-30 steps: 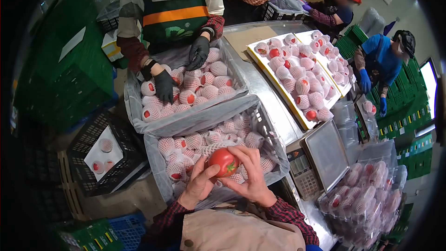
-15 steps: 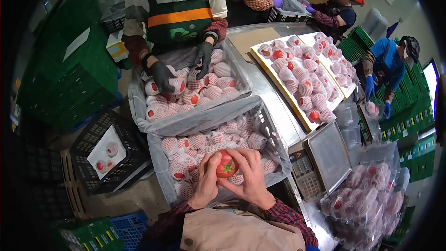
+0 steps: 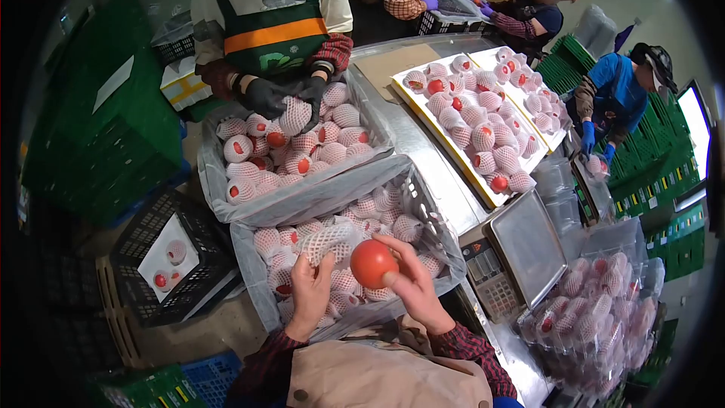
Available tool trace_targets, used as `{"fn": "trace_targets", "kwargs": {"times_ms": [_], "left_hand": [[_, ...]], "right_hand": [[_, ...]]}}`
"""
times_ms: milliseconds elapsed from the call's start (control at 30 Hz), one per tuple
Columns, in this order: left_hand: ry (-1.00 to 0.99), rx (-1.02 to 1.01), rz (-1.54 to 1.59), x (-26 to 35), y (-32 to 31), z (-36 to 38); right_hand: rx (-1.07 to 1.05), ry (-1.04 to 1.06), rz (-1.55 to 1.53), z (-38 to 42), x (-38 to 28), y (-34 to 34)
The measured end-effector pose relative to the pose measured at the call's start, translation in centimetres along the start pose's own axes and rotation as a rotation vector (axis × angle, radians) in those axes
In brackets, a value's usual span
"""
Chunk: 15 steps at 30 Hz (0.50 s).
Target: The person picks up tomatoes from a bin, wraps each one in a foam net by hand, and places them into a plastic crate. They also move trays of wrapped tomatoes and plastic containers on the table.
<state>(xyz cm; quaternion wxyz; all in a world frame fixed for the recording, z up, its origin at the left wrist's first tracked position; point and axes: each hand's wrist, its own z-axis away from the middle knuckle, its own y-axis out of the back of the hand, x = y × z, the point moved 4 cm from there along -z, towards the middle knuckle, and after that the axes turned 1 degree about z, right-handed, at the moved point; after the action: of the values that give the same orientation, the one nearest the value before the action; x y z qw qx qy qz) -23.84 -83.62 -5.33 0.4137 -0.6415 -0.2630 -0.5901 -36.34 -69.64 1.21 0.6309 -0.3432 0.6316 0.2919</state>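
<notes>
In my right hand (image 3: pixel 415 287) is a bare red tomato (image 3: pixel 373 264), its smooth side facing up. My left hand (image 3: pixel 310 295) pinches an empty white foam net sleeve (image 3: pixel 326 241), just left of the tomato and apart from it. Both hands are over the near crate (image 3: pixel 462 257), lined with thin grey-white film and full of tomatoes in pinkish foam nets (image 3: pixel 408 228). Across from me, a co-worker's black-gloved hands (image 3: pixel 291 102) hold a netted tomato (image 3: pixel 295 115) above the far lined crate (image 3: pixel 208 159).
Right of the crates, a yellow-edged white box (image 3: pixel 442 155) of netted tomatoes stands on the metal table. A scale (image 3: pixel 525 245) and stacked clear packs of tomatoes (image 3: pixel 585 317) are at my right. A black crate (image 3: pixel 136 257) stands lower left. Other people work at the back.
The foam sleeve has come off the tomato into my left hand. My hands have separated, and the tomato has turned its stem out of sight. The co-worker has lifted a netted tomato.
</notes>
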Motion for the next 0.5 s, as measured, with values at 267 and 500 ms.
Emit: {"fn": "trace_targets", "kwargs": {"times_ms": [267,500], "left_hand": [[-0.137,-0.192,-0.655,-0.2,0.7,2.0],[-0.233,-0.56,-0.338,2.7,-0.9,2.8]], "right_hand": [[-0.181,-0.599,-0.86,1.1,2.7,-0.8],[-0.099,-0.709,-0.623,1.6,2.4,-0.7]]}}
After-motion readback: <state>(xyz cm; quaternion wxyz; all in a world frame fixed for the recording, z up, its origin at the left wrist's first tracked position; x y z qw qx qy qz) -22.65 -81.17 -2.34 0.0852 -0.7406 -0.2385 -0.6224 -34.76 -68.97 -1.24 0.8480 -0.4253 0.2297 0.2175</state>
